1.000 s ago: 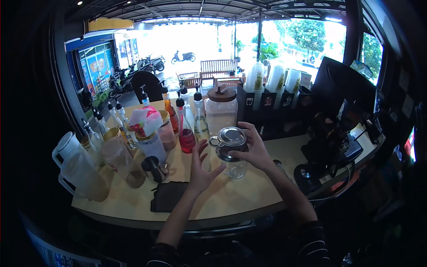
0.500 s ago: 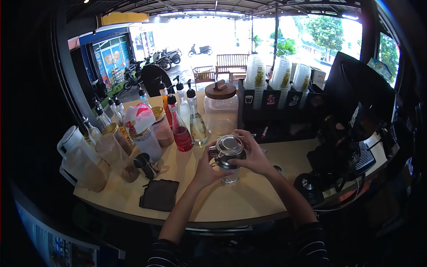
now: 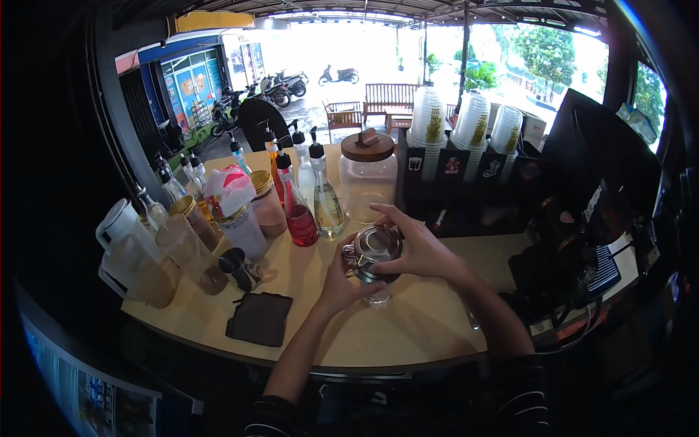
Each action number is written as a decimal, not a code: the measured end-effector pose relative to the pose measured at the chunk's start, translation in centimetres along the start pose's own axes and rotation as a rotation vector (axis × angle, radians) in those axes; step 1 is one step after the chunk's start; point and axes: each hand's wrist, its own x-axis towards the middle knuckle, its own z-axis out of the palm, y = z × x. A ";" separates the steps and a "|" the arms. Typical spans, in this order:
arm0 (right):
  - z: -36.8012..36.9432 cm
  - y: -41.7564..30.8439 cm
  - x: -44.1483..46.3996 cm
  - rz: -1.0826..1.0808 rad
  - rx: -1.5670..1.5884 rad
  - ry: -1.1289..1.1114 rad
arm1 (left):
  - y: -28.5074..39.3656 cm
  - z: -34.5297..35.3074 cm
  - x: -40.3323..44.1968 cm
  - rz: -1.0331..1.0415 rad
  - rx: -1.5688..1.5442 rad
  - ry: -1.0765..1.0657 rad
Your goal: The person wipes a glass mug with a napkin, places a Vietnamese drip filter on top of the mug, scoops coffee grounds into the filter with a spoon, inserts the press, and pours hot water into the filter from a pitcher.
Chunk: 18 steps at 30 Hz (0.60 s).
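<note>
A shiny metal coffee drip filter (image 3: pixel 377 243) with a lid and a side handle sits atop a clear glass (image 3: pixel 378 297) on the counter. Around the filter's left side, by its handle, curl the fingers of my left hand (image 3: pixel 341 285). My right hand (image 3: pixel 429 255) holds the right side, its thumb pressed across the front. One finger of that hand is raised behind the lid, and the others are partly hidden. Most of the glass is covered by my hands and the filter. What is inside the filter cannot be seen.
Left of my hands stand pump bottles (image 3: pixel 300 218), lidded jars (image 3: pixel 244 233), plastic pitchers (image 3: pixel 142 273) and a dark cloth (image 3: pixel 260 319). Behind are a wooden-lidded jar (image 3: pixel 368 175) and stacked cups (image 3: pixel 470 124). Dark equipment (image 3: pixel 561 255) occupies the right; the counter edge (image 3: pixel 393 364) is near me.
My right hand's raised finger has lifted and spread farther from the lid. The filter stays on the glass between both hands. The view has shifted slightly.
</note>
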 end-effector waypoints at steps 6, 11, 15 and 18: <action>-1.2 -0.4 0.0 0.068 0.217 0.044 | 0.1 0.2 0.1 -0.028 -0.008 -0.005; -2.0 2.5 -0.8 0.119 0.475 0.163 | -1.0 0.2 -0.2 0.063 -0.050 0.071; -1.7 5.1 -2.4 0.298 0.814 0.196 | -0.3 0.2 -0.1 -0.022 0.069 -0.042; -0.9 7.1 -3.2 0.415 1.060 0.169 | 0.1 0.2 -0.4 -0.094 0.033 -0.002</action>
